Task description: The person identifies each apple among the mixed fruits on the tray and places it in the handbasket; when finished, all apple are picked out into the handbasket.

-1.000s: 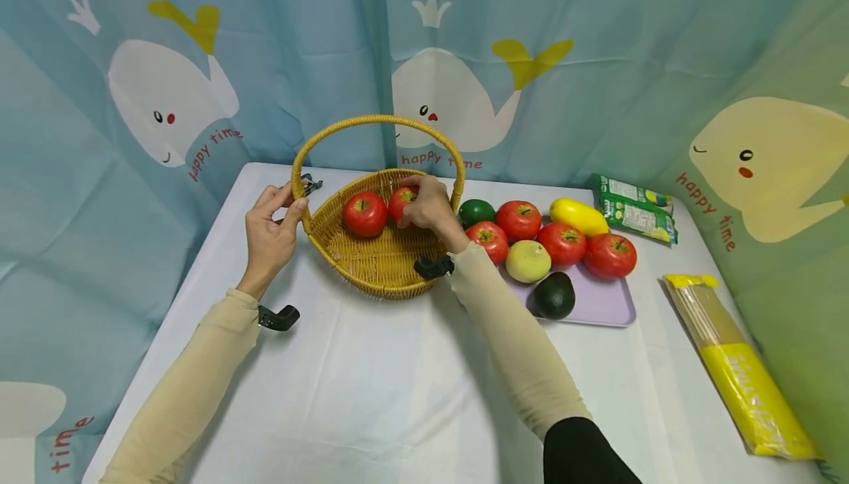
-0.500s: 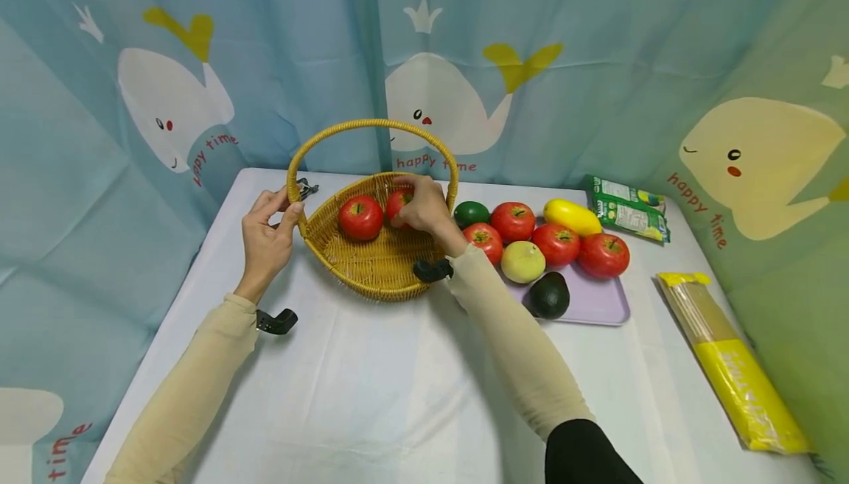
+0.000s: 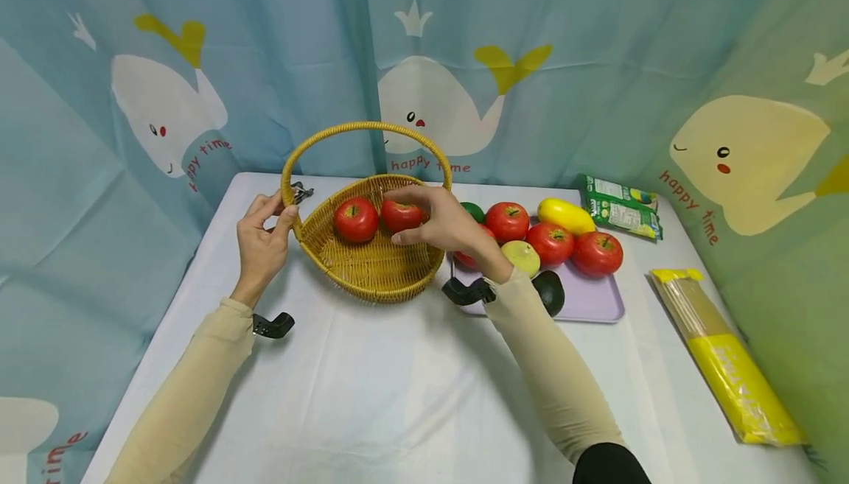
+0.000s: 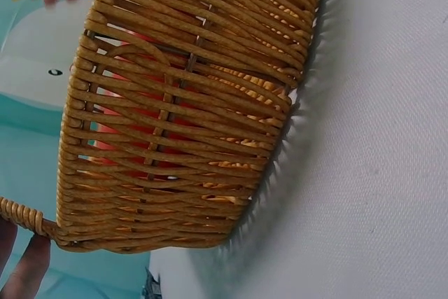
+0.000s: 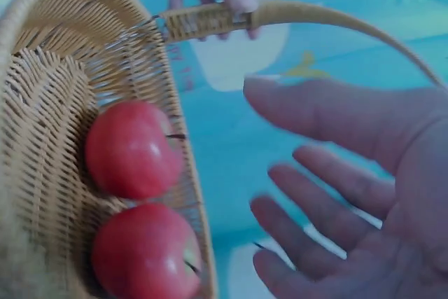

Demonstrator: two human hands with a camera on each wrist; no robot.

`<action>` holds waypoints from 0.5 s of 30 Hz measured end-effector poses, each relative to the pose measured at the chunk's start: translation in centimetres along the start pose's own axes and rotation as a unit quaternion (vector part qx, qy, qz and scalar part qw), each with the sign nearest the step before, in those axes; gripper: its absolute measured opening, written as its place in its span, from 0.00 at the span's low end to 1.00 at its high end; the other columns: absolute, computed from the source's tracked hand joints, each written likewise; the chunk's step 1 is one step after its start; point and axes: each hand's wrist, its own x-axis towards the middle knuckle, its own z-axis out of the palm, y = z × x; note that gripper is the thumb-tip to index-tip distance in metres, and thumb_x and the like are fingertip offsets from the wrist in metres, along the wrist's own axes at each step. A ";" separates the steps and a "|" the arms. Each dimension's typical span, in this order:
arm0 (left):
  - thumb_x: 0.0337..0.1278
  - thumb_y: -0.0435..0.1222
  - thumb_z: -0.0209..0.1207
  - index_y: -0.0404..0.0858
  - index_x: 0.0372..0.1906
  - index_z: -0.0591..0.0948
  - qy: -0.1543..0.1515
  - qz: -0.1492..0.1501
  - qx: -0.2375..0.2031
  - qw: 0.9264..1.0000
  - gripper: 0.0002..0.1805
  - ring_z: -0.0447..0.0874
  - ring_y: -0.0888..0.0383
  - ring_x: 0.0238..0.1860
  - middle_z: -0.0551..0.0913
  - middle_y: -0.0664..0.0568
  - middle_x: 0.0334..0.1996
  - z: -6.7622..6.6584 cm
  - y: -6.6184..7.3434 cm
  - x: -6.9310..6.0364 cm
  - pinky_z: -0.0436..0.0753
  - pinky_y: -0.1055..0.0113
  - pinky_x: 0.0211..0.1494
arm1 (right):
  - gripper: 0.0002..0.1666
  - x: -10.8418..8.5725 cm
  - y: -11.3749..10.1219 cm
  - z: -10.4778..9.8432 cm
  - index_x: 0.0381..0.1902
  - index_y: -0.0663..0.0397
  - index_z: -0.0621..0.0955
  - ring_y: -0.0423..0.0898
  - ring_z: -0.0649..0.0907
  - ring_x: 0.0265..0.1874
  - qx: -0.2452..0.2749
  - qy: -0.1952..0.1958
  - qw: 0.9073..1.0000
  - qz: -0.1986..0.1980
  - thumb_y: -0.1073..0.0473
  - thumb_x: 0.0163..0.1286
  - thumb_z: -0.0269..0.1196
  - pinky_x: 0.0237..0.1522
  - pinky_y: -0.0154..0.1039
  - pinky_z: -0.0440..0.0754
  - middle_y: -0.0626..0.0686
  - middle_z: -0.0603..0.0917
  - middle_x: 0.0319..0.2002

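A yellow wicker basket [image 3: 361, 270] stands on the white table with two red apples inside, a left one [image 3: 356, 219] and a right one [image 3: 401, 216]. My left hand [image 3: 262, 242] pinches the left foot of the basket's arched handle [image 3: 367, 126] between thumb and fingers. Over the basket's right side hovers my right hand [image 3: 451, 225], its fingers spread and nothing in them. In the right wrist view the right hand [image 5: 350, 180] is apart from both apples. The left wrist view shows the basket's woven side [image 4: 175, 117] close up.
Right of the basket, a lilac tray [image 3: 600, 300] bears several red apples [image 3: 598, 253], a pale round fruit [image 3: 520, 257], an avocado [image 3: 549, 292] and a yellow fruit [image 3: 566, 216]. Green packets [image 3: 622, 208] and a yellow noodle pack [image 3: 729, 359] lie further right. A curtain [image 3: 298, 64] hangs behind.
My right hand has let go of the right apple in the basket and drawn up and to the right. The left hand still holds the handle. The whole view has shifted slightly.
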 end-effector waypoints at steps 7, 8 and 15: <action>0.70 0.20 0.60 0.24 0.62 0.83 0.003 0.007 0.002 1.000 0.18 0.80 0.69 0.41 0.78 0.63 0.38 0.3 1.0 -0.3 0.86 0.84 0.41 | 0.35 -5.2 1.1 -2.4 0.68 0.55 0.82 0.55 0.83 0.67 0.050 0.025 0.997 -0.044 0.64 0.62 0.79 0.76 0.54 0.76 0.54 0.86 0.64; 0.70 0.20 0.60 0.23 0.62 0.83 0.003 0.008 -0.001 1.000 0.18 0.80 0.69 0.41 0.78 0.63 0.37 0.3 1.4 -0.4 0.86 0.84 0.41 | 0.34 -5.9 1.3 -2.9 0.67 0.55 0.83 0.55 0.83 0.67 0.056 0.037 0.997 -0.042 0.65 0.62 0.79 0.76 0.52 0.77 0.54 0.86 0.63; 0.70 0.20 0.60 0.20 0.61 0.82 0.003 0.010 -0.008 1.000 0.17 0.80 0.69 0.40 0.78 0.62 0.37 0.7 3.1 -0.4 0.85 0.84 0.41 | 0.29 -10.2 2.3 -5.8 0.65 0.57 0.84 0.46 0.86 0.62 0.020 0.146 0.989 -0.003 0.64 0.66 0.76 0.69 0.34 0.82 0.56 0.87 0.62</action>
